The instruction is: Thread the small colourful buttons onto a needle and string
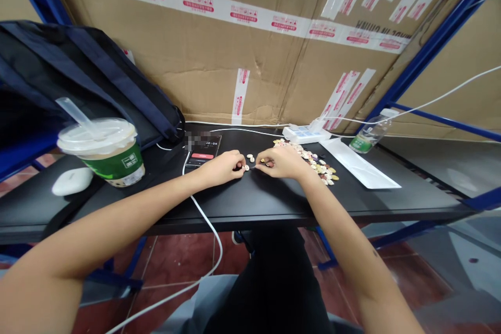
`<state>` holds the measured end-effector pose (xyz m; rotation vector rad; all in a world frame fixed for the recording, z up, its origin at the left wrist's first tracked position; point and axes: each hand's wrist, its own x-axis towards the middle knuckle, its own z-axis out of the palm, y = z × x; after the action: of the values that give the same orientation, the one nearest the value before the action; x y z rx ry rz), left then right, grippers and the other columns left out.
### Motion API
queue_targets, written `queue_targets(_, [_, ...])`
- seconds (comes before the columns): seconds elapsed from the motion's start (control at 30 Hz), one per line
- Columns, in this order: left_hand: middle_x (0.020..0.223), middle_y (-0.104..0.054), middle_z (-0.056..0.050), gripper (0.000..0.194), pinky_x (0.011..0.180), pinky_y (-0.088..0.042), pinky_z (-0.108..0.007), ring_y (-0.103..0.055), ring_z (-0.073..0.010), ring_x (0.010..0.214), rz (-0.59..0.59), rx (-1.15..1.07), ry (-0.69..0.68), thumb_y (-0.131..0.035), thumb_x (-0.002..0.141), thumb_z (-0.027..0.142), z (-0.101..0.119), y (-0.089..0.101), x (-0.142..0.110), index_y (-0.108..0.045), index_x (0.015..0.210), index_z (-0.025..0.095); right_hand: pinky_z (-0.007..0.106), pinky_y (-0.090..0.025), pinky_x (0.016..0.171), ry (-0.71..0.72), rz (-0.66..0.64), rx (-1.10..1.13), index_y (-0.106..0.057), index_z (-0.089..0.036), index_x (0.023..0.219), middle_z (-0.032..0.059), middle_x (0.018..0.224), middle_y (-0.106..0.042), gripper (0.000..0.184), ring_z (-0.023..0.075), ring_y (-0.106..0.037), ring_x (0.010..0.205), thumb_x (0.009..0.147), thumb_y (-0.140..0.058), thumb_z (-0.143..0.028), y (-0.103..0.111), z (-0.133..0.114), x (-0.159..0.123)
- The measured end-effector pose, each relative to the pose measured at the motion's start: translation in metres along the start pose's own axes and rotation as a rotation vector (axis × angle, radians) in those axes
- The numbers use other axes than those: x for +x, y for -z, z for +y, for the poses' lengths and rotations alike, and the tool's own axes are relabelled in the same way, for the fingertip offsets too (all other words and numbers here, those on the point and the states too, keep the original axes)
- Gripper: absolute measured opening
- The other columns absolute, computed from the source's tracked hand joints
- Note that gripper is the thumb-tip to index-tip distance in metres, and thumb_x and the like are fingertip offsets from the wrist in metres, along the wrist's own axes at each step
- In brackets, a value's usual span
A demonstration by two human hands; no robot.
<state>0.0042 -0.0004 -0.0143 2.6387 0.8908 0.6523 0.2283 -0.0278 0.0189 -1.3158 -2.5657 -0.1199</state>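
My left hand (228, 168) pinches a small pale round piece (246, 168), which looks like a button or bead, at its fingertips just above the black tabletop. Facing it, my right hand (281, 160) is closed on a thin, pointed, needle-like thing (252, 167) whose tip reaches toward that piece. Whether the tip touches it I cannot tell. Two or so similar pale pieces (251, 157) lie between the hands. Beside and behind my right hand spreads a heap of small cream, yellow and brown pieces (323, 168), partly hidden by the hand.
A phone (203, 151) and white cable (207, 219) lie left of the hands. Farther left are a lidded drink cup (113, 159), a white case (72, 181) and a backpack (97, 73). A power strip (305, 134), white tray (360, 164) and bottle (371, 133) are right.
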Motion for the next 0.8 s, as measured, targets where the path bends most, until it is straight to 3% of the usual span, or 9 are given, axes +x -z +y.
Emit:
queue_targets(0.2, [0.083,-0.055,-0.002,0.003,0.072,-0.046,-0.027,-0.054,-0.0146,0.073,0.032,0.017,-0.008,-0.058,0.082,0.019,-0.003,-0.002,-0.001,-0.06,0.081,0.017,0.026,-0.024,0.056,-0.062,0.035,-0.044,-0.072,-0.025,0.084,0.0003,0.067,-0.066,0.016,0.0141,-0.054,0.061,0.082,-0.058,-0.03,0.002,0.004,-0.002])
queue_targets(0.43, [0.093,-0.058,-0.007,0.013,0.082,-0.048,-0.032,-0.059,-0.0183,0.085,0.048,0.097,0.043,-0.05,0.092,0.02,-0.003,-0.003,-0.001,-0.062,0.096,0.015,0.025,-0.026,0.055,-0.17,0.05,0.032,-0.073,-0.024,0.079,-0.0008,0.067,-0.061,0.014,0.0119,-0.049,0.06,0.077,-0.062,-0.033,0.014,0.022,-0.013])
queue_targets(0.57, [0.099,-0.058,-0.006,0.021,0.081,-0.049,-0.031,-0.059,-0.0174,0.087,0.079,0.08,0.019,-0.047,0.092,0.015,-0.001,-0.003,-0.003,-0.06,0.107,0.017,0.025,-0.026,0.054,-0.194,-0.022,0.171,-0.074,-0.021,0.081,-0.001,0.063,-0.057,0.02,0.0111,-0.045,0.057,0.077,-0.063,-0.036,0.019,0.035,-0.021])
queue_targets(0.67, [0.098,-0.059,-0.006,0.019,0.081,-0.049,-0.03,-0.06,-0.0163,0.085,0.085,0.055,-0.042,-0.047,0.091,0.014,0.004,-0.001,-0.004,-0.062,0.1,0.017,0.025,-0.025,0.053,-0.185,-0.11,0.261,-0.074,-0.019,0.081,-0.0023,0.058,-0.053,0.024,0.0103,-0.042,0.054,0.077,-0.063,-0.04,0.02,0.041,-0.024])
queue_targets(0.8, [0.102,-0.062,-0.006,0.019,0.088,-0.049,-0.03,-0.062,-0.0167,0.092,0.007,0.01,-0.167,-0.047,0.092,0.015,0.01,0.002,-0.004,-0.066,0.096,0.018,0.025,-0.025,0.053,-0.191,-0.179,0.291,-0.074,-0.019,0.078,-0.0036,0.055,-0.049,0.023,0.0097,-0.04,0.053,0.076,-0.063,-0.039,0.018,0.043,-0.022])
